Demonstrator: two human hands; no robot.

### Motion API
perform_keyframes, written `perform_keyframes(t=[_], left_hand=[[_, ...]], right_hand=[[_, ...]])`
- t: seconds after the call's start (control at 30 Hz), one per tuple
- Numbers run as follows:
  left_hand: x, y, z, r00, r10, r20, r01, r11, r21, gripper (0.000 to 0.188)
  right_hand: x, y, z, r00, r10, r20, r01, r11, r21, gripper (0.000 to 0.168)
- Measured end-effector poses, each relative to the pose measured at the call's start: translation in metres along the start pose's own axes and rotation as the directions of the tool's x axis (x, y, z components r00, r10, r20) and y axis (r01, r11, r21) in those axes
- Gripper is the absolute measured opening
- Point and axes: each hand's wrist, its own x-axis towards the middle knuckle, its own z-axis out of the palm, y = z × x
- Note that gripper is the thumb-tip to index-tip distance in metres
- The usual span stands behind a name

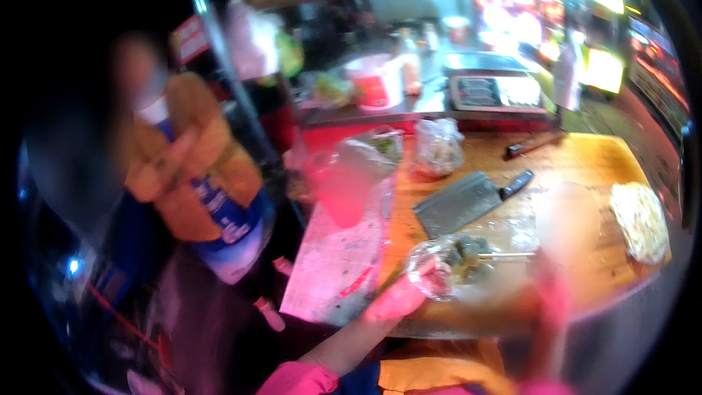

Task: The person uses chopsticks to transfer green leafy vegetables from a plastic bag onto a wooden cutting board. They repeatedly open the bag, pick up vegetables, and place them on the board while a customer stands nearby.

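Note:
My left hand [408,291] grips a clear plastic bag [433,269] with pieces of food in it, over the near edge of a wooden cutting board [592,159]. A thin stick [507,255] reaches from the bag's contents towards my right hand [548,271], which is blurred; whether its fingers hold the stick I cannot tell. Just beyond the bag lies a cleaver [463,203], its dark handle pointing to the upper right. A pale flat bread or pancake-like food [640,222] rests at the board's right end.
A knotted plastic bag [437,145] and a dark-handled tool [532,145] lie at the board's far side. Behind stand a digital scale [496,90], a bucket [373,85] and a bottle [409,66]. A red object [345,192] is on the left surface. A person [186,159] stands at left.

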Motion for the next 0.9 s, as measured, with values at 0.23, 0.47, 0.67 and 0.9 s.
perform_keyframes(t=[0.23, 0.47, 0.67, 0.9], left_hand=[[-0.017, 0.014, 0.024, 0.989, 0.021, -0.148, -0.022, 1.000, -0.010, 0.050], [-0.010, 0.005, 0.009, 1.000, -0.011, -0.021, 0.013, 0.995, 0.101, 0.024], [-0.009, -0.001, -0.010, 1.000, -0.023, -0.005, 0.023, 0.997, 0.067, 0.041], [-0.004, -0.007, -0.008, 0.995, 0.079, -0.056, -0.079, 0.997, -0.008, 0.030]], right_hand=[[-0.007, -0.009, 0.026, 0.999, 0.010, 0.050, -0.001, 0.985, -0.172, 0.015], [-0.013, 0.014, -0.005, 0.991, -0.004, -0.136, -0.021, 0.984, -0.176, 0.016], [0.006, 0.042, -0.043, 0.981, -0.168, -0.095, 0.133, 0.946, -0.297, 0.011], [0.004, 0.029, -0.015, 0.977, -0.104, -0.188, 0.074, 0.984, -0.163, 0.010]])
